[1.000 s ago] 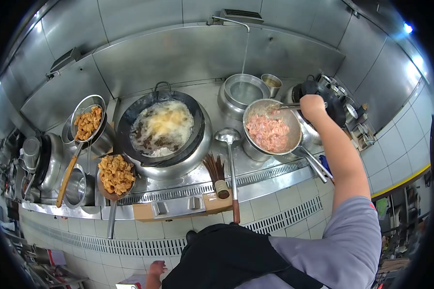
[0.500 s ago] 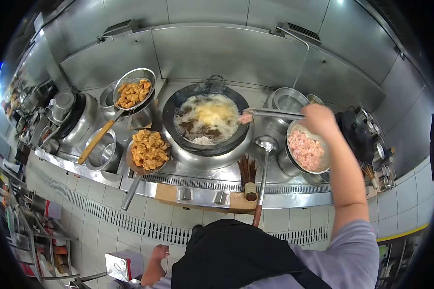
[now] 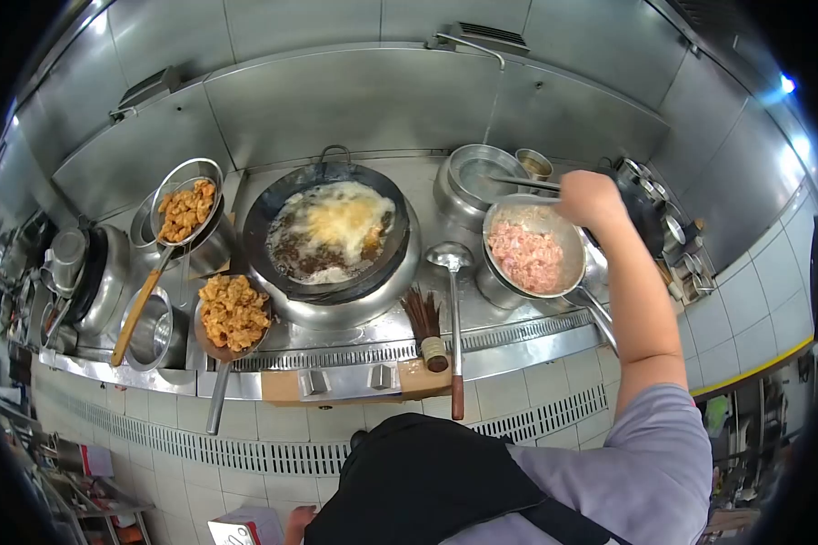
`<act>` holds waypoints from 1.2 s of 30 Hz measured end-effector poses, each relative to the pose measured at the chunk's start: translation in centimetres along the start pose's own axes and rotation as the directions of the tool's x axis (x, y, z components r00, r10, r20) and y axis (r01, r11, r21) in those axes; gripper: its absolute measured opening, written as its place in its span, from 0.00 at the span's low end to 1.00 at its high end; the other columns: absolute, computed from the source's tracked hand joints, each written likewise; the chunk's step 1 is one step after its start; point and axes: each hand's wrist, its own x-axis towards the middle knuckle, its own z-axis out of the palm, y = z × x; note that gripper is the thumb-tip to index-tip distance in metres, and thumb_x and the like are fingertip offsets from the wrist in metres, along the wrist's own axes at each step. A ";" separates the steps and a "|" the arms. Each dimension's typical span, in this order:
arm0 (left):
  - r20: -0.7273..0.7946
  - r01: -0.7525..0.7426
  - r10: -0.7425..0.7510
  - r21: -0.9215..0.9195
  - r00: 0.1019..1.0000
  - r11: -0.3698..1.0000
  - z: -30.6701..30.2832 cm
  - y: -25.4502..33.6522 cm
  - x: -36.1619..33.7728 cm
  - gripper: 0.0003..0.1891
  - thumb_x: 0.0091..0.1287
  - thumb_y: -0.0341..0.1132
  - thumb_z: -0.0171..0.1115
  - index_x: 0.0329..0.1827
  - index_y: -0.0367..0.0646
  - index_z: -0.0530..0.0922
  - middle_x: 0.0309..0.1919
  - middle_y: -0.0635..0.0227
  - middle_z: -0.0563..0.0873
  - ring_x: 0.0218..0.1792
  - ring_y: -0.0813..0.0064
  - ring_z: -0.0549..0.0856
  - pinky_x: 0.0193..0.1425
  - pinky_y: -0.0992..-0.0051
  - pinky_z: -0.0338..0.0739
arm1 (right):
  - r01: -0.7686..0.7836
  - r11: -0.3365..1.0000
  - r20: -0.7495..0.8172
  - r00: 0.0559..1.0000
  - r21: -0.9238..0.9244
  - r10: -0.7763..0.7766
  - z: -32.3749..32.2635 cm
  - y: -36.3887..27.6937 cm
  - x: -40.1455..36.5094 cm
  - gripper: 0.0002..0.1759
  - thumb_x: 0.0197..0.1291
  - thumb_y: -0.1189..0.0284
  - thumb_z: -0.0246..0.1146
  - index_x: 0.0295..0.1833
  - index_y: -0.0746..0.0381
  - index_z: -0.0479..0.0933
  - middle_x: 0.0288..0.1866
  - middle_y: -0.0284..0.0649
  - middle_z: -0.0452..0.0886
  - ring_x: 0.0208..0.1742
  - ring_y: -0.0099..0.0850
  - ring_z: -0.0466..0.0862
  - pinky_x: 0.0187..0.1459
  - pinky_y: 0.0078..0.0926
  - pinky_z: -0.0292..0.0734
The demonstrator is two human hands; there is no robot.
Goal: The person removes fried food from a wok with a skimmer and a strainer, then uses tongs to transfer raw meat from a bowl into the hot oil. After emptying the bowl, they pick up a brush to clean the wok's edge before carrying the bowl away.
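My right hand (image 3: pixel 591 199) is closed around long metal tongs (image 3: pixel 525 183), just above the far rim of a pan of raw meat pieces (image 3: pixel 525 258). The tongs point left, over a pot of water (image 3: pixel 482 173); I make out nothing in their tip. To the left, a black wok (image 3: pixel 262 238) holds bubbling oil with pale pieces frying in foam (image 3: pixel 344 222). My left hand (image 3: pixel 301 521) hangs low at the bottom edge, away from the stove. It is mostly cut off by my apron, and its fingers are not clear.
Fried pieces fill a strainer (image 3: pixel 187 211) with a wooden handle and a long-handled pan (image 3: pixel 234 313). A ladle (image 3: pixel 454 309) and a bamboo brush (image 3: pixel 427 327) lie at the counter's front. A steel pot (image 3: pixel 150 331) stands left. Water runs from a tap (image 3: pixel 473 44).
My view has turned right. The tongs, which held a raw piece at the wok's right rim, have moved back over the raw meat side without it. My left hand has dropped lower.
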 end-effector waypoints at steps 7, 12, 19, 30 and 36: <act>-0.012 -0.084 0.085 0.059 0.996 0.995 -2.5 2.5 1.7 0.16 0.66 0.42 0.54 0.47 0.39 0.78 0.35 0.62 0.85 0.30 0.69 0.87 0.28 0.70 0.77 | -0.024 0.979 0.125 0.991 -0.201 0.050 12.3 4.1 1.1 0.11 0.53 0.70 0.60 0.38 0.56 0.86 0.41 0.40 0.87 0.44 0.37 0.87 0.41 0.33 0.81; -0.114 -0.391 0.408 0.144 0.906 0.909 -5.8 5.4 3.9 0.14 0.66 0.40 0.54 0.46 0.39 0.77 0.33 0.64 0.84 0.28 0.72 0.87 0.24 0.73 0.76 | -0.174 0.984 0.136 0.975 -0.038 0.177 16.1 4.6 0.5 0.11 0.53 0.71 0.61 0.40 0.59 0.85 0.44 0.43 0.86 0.46 0.38 0.86 0.45 0.33 0.81; -0.149 -0.161 0.147 -0.088 0.978 0.983 -5.4 10.7 1.9 0.16 0.64 0.41 0.53 0.45 0.37 0.78 0.34 0.63 0.85 0.29 0.71 0.87 0.25 0.74 0.75 | -0.248 0.968 0.041 0.968 -0.034 0.249 11.4 7.3 -1.4 0.11 0.54 0.72 0.59 0.38 0.61 0.85 0.41 0.46 0.86 0.44 0.40 0.87 0.44 0.36 0.81; -0.015 -0.057 0.057 -0.034 0.998 0.998 -1.4 1.3 1.3 0.18 0.66 0.42 0.57 0.52 0.37 0.76 0.42 0.58 0.84 0.32 0.67 0.87 0.31 0.68 0.78 | -0.135 0.987 -0.161 0.980 -0.091 0.119 -3.7 6.5 -4.7 0.15 0.50 0.65 0.68 0.40 0.63 0.83 0.39 0.49 0.84 0.44 0.46 0.84 0.47 0.40 0.79; -0.036 0.160 -0.182 -0.332 0.983 0.930 0.0 1.6 2.4 0.19 0.65 0.42 0.59 0.51 0.37 0.76 0.39 0.61 0.85 0.32 0.70 0.87 0.28 0.73 0.77 | 0.173 0.985 -0.162 0.971 -0.025 -0.174 -7.9 -1.7 -3.2 0.16 0.49 0.64 0.68 0.40 0.64 0.83 0.40 0.50 0.83 0.45 0.47 0.83 0.47 0.41 0.78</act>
